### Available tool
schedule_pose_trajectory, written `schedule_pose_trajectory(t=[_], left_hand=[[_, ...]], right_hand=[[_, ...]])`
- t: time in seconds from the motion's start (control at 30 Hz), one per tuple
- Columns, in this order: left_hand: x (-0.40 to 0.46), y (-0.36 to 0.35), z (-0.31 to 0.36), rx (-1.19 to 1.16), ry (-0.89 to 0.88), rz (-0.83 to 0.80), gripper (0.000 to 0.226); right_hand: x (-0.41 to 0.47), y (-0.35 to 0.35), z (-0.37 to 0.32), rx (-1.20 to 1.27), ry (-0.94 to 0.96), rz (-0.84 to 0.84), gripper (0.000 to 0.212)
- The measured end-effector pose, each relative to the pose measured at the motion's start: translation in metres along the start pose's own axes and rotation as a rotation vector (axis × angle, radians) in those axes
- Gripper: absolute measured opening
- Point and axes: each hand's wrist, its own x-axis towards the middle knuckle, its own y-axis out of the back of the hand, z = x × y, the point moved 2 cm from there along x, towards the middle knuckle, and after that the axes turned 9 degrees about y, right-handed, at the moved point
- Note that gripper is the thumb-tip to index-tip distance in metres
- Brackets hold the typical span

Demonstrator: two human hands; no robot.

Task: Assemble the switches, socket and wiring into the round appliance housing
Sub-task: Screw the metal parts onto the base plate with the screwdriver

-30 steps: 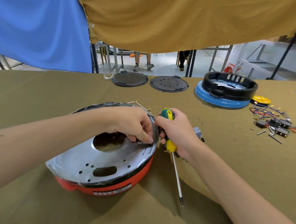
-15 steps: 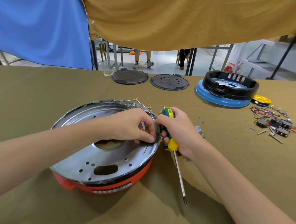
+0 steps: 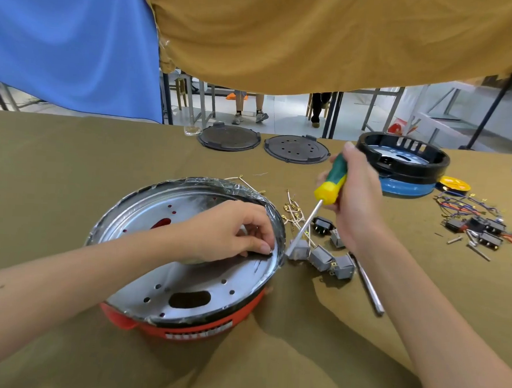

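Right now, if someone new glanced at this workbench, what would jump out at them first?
Probably the round red housing with its shiny metal plate, front and centre, where the left hand pinches something small at the rim. Just right of it, the right hand grips a green-and-yellow screwdriver, its tip pointing down toward grey switches on the brown table.

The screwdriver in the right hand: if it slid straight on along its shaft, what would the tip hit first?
Probably the red housing: the screwdriver in the right hand points down-left at its foil-wrapped rim, passing the nearest grey switch. Depth is unclear, so the switch may come first.
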Motion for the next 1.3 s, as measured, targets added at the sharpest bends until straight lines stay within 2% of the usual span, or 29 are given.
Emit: schedule_pose_trajectory(t=[0.17, 0.27, 0.4, 0.6, 0.73, 0.97, 1.17, 1.3], left_hand=[[0.0, -0.001, -0.003, 0.01, -0.002, -0.007, 0.021], [0.0, -0.001, -0.003, 0.026, -0.013, -0.009, 0.024], [0.002, -0.002, -0.004, -0.009, 0.004, -0.007, 0.024], [0.002, -0.002, -0.003, -0.004, 0.005, -0.003, 0.026], [0.001, -0.002, -0.003, 0.011, 0.006, 0.0, 0.023], [0.0, 0.002, -0.004, 0.011, 0.013, -0.033, 0.03], [0.002, 0.003, 0.003, 0.191, -0.058, -0.029, 0.031], [0.005, 0.002, 0.001, 0.252, -0.068, -0.029, 0.009]], right_hand=[[-0.001, 0.007, -0.008, -0.113, 0.319, 0.144, 0.016], [-0.006, 0.006, -0.015, -0.101, 0.528, 0.128, 0.011], [-0.007, 0.007, -0.024, -0.077, 0.665, 0.076, 0.01], [-0.013, 0.002, -0.028, -0.11, 0.74, 0.032, 0.011], [-0.019, -0.006, -0.037, -0.164, 0.854, -0.033, 0.007], [-0.019, -0.029, -0.053, -0.259, 0.941, -0.301, 0.018], [-0.012, -0.049, -0.062, -0.34, 0.922, -0.526, 0.02], [-0.013, -0.054, -0.061, -0.345, 0.908, -0.567, 0.02]])
